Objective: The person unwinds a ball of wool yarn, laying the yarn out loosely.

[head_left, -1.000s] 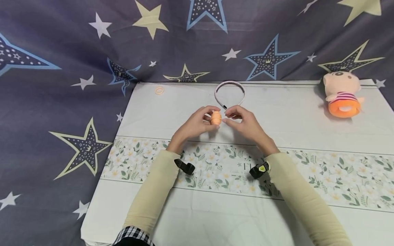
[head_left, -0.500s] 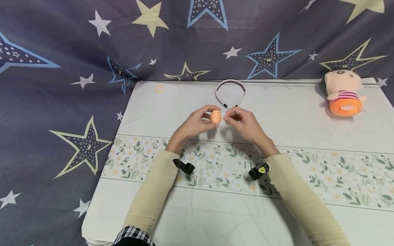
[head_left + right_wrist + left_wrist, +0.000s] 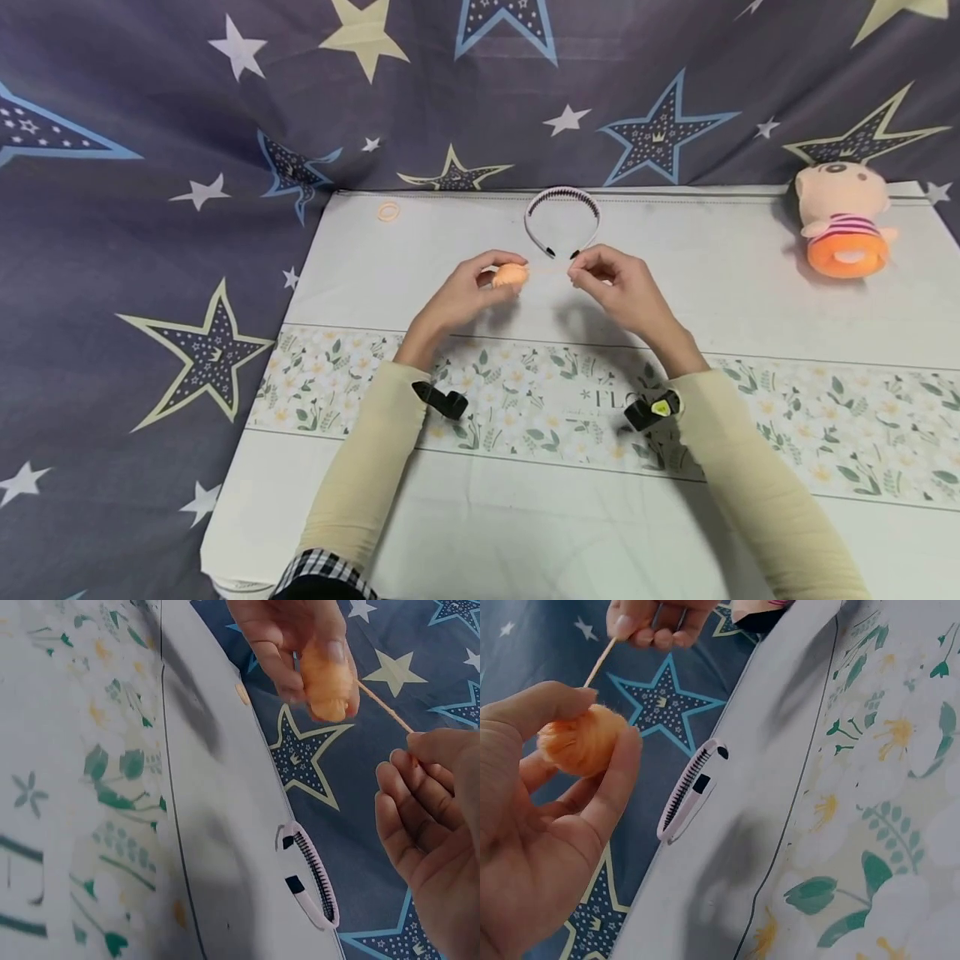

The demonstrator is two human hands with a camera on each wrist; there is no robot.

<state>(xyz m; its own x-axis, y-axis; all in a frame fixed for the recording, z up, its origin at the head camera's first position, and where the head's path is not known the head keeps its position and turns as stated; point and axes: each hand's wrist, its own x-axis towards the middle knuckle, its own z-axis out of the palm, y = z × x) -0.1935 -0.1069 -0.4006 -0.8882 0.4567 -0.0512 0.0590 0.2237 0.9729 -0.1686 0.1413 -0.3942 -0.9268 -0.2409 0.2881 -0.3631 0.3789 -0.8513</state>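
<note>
A small ball of orange yarn (image 3: 511,276) sits between the fingers and thumb of my left hand (image 3: 461,293), held above the table. From the ball a thin strand of yarn (image 3: 601,663) runs taut across to my right hand (image 3: 621,285). There the thumb and index finger pinch the strand, as the right wrist view shows; the other fingers (image 3: 411,806) curl loosely beneath. Both hands are a short way apart, in front of a pale pink headband (image 3: 562,192) with dark teeth that lies at the back of the table.
At the back left lies a small peach ring (image 3: 388,204). A plush toy (image 3: 842,204) in a striped top and orange bottom is at the back right. The white table cover (image 3: 525,525) has a floral band; a dark star-patterned cloth (image 3: 465,117) hangs behind.
My right hand has moved right, away from the left, drawing out the strand. The yarn ball has tilted from upright to sideways in my left hand, which shifted slightly left.
</note>
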